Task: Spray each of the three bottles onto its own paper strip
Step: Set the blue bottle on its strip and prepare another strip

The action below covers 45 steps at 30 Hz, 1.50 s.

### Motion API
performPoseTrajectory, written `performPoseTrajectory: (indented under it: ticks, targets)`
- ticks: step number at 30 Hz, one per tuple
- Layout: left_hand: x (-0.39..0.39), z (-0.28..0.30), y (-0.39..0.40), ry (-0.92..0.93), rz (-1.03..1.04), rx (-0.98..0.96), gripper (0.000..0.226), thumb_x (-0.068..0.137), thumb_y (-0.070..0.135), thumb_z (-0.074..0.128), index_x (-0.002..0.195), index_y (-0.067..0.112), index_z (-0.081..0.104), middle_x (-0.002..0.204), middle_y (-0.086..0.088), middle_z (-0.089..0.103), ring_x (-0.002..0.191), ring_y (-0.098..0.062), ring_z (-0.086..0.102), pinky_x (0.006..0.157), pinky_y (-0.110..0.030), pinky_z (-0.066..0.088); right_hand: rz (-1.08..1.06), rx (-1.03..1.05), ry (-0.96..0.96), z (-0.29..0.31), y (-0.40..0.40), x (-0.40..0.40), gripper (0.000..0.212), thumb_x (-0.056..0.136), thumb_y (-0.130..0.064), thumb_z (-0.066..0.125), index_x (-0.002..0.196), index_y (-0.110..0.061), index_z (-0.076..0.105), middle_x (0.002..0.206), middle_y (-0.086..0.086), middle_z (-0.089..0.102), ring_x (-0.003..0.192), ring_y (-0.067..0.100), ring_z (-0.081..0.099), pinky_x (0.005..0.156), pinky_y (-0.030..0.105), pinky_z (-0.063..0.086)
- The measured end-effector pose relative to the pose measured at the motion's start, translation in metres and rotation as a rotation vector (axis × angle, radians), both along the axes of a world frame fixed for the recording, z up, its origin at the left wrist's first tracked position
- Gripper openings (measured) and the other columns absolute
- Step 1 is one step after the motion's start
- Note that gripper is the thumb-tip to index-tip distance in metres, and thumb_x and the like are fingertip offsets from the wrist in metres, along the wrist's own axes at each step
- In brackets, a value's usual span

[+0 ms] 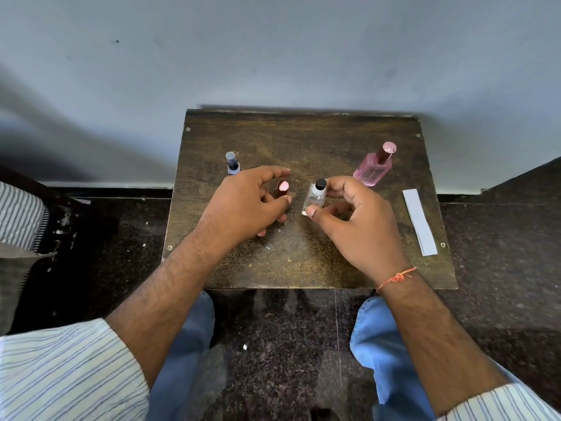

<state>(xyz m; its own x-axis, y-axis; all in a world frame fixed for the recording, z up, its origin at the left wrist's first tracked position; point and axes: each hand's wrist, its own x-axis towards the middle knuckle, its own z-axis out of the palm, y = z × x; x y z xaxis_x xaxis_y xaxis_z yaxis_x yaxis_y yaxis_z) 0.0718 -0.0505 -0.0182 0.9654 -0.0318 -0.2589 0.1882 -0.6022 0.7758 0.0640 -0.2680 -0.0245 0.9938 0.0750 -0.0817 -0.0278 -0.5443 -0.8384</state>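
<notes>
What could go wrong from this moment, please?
1. The right hand pinches the clear bottle, which is tilted; it may slip.
2. The left hand hovers over a pink-topped cap and may knock it.
3. The paper strips lie near the table edge.

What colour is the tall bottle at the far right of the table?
Pink, with a pink cap; the bottle shows clearly in the head view.
</notes>
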Motion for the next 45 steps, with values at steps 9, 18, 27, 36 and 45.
performPoseTrajectory:
  ticks: [9,18,27,36,45]
  targets:
    - [-0.004,0.001,-0.001,-0.116,-0.082,-0.058,0.056,0.104,0.037,0.071,0.156,0.042,0.052,0.071,0.017,0.08,0.043,-0.009,0.065,0.052,-0.015,0.054,0.084,0.022,0.035,0.002,-0.007,-0.002,0.045,0.087,-0.024,0.091,0.122,-0.042,0.071,0.107,-0.033,0.074,0.092,-0.006,0.075,0.084,0.007,0.051]
    - [-0.006,-0.003,-0.006,-0.269,-0.035,-0.142,0.027,0.108,0.031,0.061,0.135,0.032,0.062,0.051,0.009,0.059,0.044,-0.013,0.054,0.05,-0.026,0.046,0.102,-0.302,-0.006,0.025,-0.066,0.002,0.019,0.084,-0.054,0.086,0.09,-0.037,0.079,0.081,-0.022,0.075,0.08,-0.004,0.07,0.067,0.006,0.047]
    - [-0.005,0.0,-0.013,-0.32,-0.022,-0.254,0.01,0.109,0.027,0.057,0.118,0.027,0.062,0.05,0.012,0.048,0.04,-0.004,0.035,0.043,-0.019,0.03,-0.149,-0.544,0.237,0.023,-0.139,0.018,0.047,0.078,-0.054,0.094,0.107,-0.029,0.068,0.108,-0.002,0.069,0.104,0.021,0.065,0.087,0.041,0.052]
    - [-0.006,-0.001,-0.016,-0.343,0.04,-0.265,0.012,0.108,0.034,0.058,0.118,0.031,0.063,0.05,0.011,0.053,0.04,-0.003,0.039,0.043,-0.018,0.033,-0.302,-0.425,0.317,0.03,-0.162,0.021,0.022,0.085,-0.037,0.094,0.094,-0.028,0.076,0.102,0.003,0.079,0.081,0.017,0.071,0.09,0.047,0.063]
    - [-0.013,0.044,-0.019,-0.184,0.198,-0.419,0.052,0.109,0.049,0.046,0.069,0.017,0.054,0.05,0.014,0.041,0.041,-0.001,0.034,0.04,-0.015,0.029,-0.132,-0.003,0.326,0.039,-0.123,0.02,0.024,0.073,-0.036,0.098,0.084,-0.02,0.085,0.079,-0.002,0.083,0.058,0.005,0.068,0.047,0.017,0.053]
